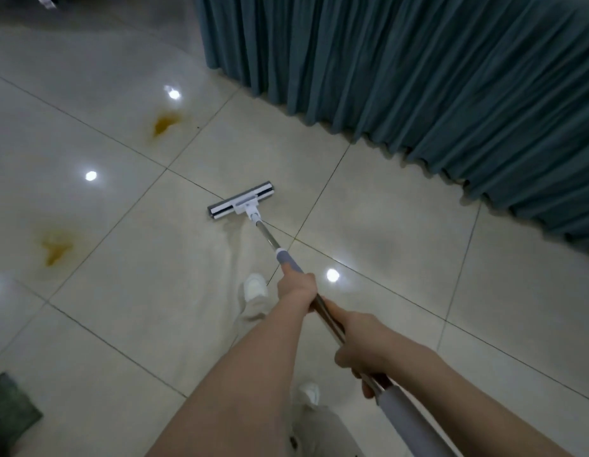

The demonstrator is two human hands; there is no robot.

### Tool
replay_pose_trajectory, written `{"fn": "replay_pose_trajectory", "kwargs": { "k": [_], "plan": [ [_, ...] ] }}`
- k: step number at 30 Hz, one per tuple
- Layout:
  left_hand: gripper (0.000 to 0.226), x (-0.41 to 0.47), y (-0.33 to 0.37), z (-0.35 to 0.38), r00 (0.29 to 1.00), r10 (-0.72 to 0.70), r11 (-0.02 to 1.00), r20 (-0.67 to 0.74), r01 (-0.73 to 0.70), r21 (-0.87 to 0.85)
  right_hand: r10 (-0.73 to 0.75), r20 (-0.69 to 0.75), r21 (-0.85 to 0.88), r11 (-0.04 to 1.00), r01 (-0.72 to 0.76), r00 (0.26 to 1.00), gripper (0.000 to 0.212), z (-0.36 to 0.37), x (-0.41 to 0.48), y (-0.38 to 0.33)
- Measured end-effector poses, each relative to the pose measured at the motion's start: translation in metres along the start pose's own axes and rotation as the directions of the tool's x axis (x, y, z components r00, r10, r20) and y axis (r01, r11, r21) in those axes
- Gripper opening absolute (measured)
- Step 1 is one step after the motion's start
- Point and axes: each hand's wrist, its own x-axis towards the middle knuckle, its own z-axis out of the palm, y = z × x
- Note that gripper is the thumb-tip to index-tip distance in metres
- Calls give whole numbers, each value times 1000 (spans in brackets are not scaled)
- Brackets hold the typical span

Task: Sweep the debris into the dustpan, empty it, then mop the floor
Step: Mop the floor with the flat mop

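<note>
Right hand (359,347), then left hand (296,288), gripped mop handle (266,235); mop head (241,201) flat on glossy tiled floor (121,308); yellowish stains (164,123) left, teal curtain (418,77) beyond.

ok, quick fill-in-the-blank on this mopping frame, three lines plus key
1. The left hand and right hand both grip the handle of the ____.
2. The ____ hand is the one nearer the mop head.
3. ____ yellow-brown stains mark the floor.
Missing words: mop; left; two.
</note>
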Motion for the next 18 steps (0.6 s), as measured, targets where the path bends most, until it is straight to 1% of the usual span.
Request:
{"fn": "replay_pose_trajectory", "kwargs": {
  "k": [3,5,8,10,15,18],
  "plan": [
    [54,11,5,-4,999,42,999,-27,-42,7,-17,-54,-14,1000,16,998,94,3,9,-5],
    [52,20,7,-4,996,61,998,-60,-60,25,-23,-80,14,1000,24,997,95,7,16,-7],
    [45,33,14,0,994,68,997,-90,-66,26,-17,-84,40,999,20,996,96,-1,28,-7],
    [46,42,26,-1,993,72,997,-88,-72,5,-8,-80,28,1000,11,997,96,-14,37,-13],
    [56,98,67,-37,989,105,994,-108,-108,-27,-38,-71,3,999,38,997,95,-44,82,-67],
    [54,143,102,-74,987,104,994,-122,-109,-29,-54,-60,-13,998,54,997,96,-68,121,-114]
  ]
}}
